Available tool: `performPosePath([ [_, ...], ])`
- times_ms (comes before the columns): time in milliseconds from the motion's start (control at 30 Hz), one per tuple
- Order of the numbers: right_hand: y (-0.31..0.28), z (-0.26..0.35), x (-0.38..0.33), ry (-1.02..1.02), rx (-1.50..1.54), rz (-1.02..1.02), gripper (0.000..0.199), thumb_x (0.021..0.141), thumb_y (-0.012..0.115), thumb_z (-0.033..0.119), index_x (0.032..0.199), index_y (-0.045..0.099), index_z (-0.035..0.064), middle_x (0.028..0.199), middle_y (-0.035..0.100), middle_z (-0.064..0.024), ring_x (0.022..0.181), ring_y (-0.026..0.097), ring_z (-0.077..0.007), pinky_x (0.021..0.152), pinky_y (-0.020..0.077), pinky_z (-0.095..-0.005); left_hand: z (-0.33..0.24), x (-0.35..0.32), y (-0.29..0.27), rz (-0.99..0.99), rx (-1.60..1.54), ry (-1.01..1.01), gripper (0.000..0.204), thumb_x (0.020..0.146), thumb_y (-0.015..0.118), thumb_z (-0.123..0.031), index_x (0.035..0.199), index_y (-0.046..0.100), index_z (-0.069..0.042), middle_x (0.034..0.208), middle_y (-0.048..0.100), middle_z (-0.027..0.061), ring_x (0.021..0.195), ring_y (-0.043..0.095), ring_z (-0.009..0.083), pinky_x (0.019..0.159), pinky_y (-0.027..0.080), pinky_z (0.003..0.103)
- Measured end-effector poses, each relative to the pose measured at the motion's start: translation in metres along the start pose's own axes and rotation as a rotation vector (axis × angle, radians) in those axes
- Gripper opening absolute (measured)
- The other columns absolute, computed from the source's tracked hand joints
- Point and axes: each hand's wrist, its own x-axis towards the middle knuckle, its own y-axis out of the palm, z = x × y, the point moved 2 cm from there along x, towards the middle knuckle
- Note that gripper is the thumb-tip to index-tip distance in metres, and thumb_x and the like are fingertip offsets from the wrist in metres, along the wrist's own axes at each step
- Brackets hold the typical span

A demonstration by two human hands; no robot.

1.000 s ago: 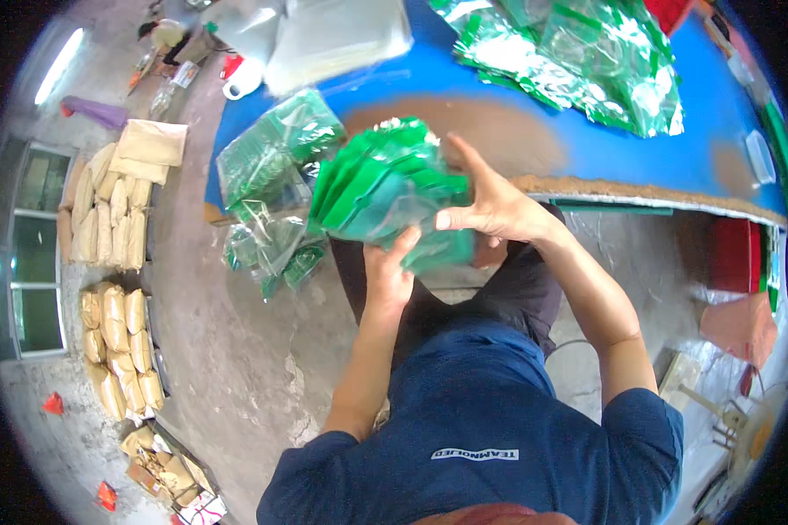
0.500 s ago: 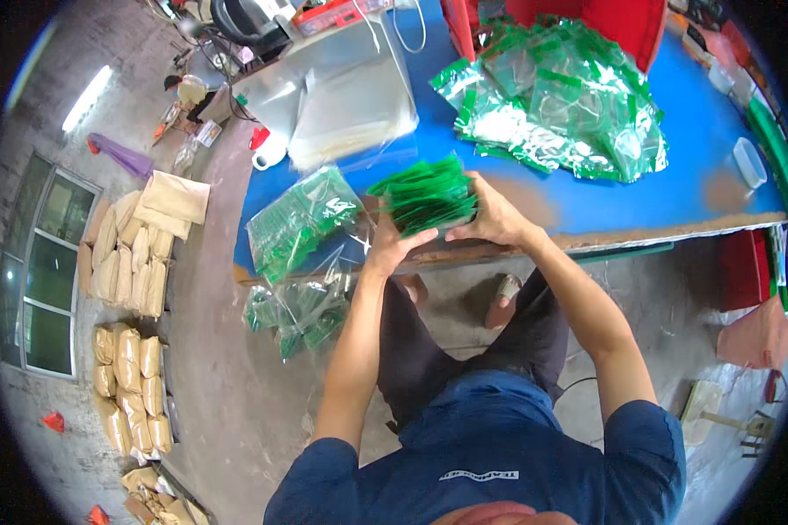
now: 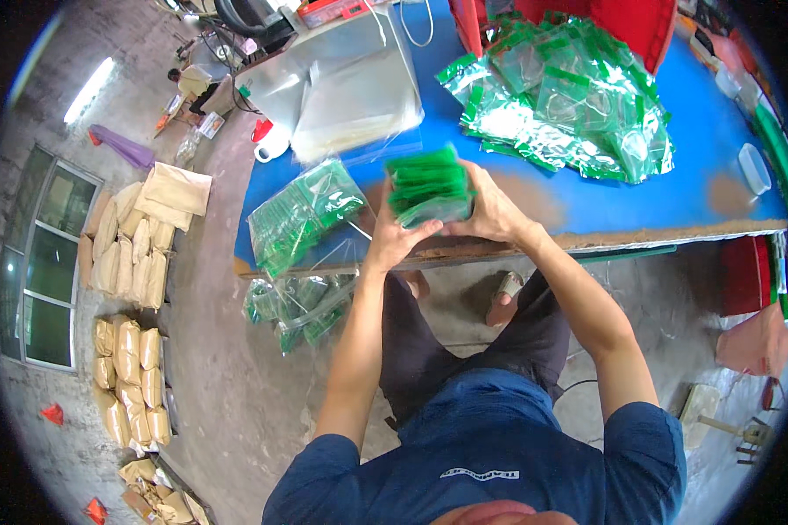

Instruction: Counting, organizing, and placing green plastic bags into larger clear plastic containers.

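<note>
Between my two hands is a thick stack of green-edged clear plastic packets [image 3: 429,182], held over the front edge of the blue table [image 3: 578,201]. My left hand [image 3: 396,232] grips the stack's left side, its thumb along the near edge. On the other side my right hand [image 3: 492,208] is closed round the stack, with its thumb close to the left one. Motion blurs the packets. Just left of my left hand lies a clear bag filled with similar green packets [image 3: 306,219]. Another filled clear bag [image 3: 302,306] sits lower, beyond the table's edge.
A heap of loose green-edged packets [image 3: 569,105] spreads before a red bin [image 3: 665,26]. Flat clear bags [image 3: 355,105] are piled at the back left, beside a white cup-like container [image 3: 271,144]. A small clear tray [image 3: 753,168] is at the right. Another person [image 3: 193,83] is far left.
The packet stack has turned in my hands and its edges look more even. Both hands stay at nearly the same place, still gripping it.
</note>
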Motion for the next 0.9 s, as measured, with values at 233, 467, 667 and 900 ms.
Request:
performPosePath([
  [233,-0.005,0.008,0.005,0.071,0.079,0.152,0.103,0.067,0.087,0.027,0.145,0.024,0.0027,0.132,0.050,-0.0298,0.122,0.052,-0.0454,0.101,0.0448,-0.0470,-0.028,-0.003,0.005,-0.138,-0.169,0.034,0.112,0.071,0.089,-0.011,0.157,0.016,-0.009,0.143,0.047,0.0104,0.130,0.046,0.0221,0.110,0.037,0.038],
  [467,-0.004,0.006,-0.002,0.087,0.099,0.150,0.107,0.067,0.087,0.032,0.146,0.020,0.0017,0.133,0.050,-0.0296,0.125,0.050,-0.0448,0.103,0.0432,-0.0468,-0.003,-0.002,0.017,-0.158,-0.428,0.052,0.103,0.077,0.079,0.001,0.157,0.016,-0.011,0.141,0.050,0.0081,0.128,0.051,0.0209,0.109,0.040,0.037],
  [667,-0.009,0.010,0.002,0.115,0.073,0.140,0.100,0.069,0.086,0.031,0.142,0.023,0.0022,0.124,0.056,-0.0307,0.117,0.056,-0.0468,0.097,0.0462,-0.0487,-0.003,0.006,0.025,-0.173,-0.271,0.028,0.094,0.078,0.077,0.003,0.154,0.024,-0.010,0.135,0.055,0.0081,0.124,0.054,0.0213,0.107,0.043,0.038],
  [900,-0.006,-0.008,-0.008,-0.011,-0.068,0.177,0.117,0.064,0.090,0.032,0.150,0.018,-0.0010,0.135,0.049,-0.0261,0.129,0.047,-0.0415,0.107,0.0409,-0.0440,0.005,0.008,0.030,-0.142,-0.153,0.066,0.120,0.069,0.086,0.002,0.156,0.004,-0.009,0.133,0.055,0.0121,0.119,0.058,0.0231,0.099,0.051,0.037],
])
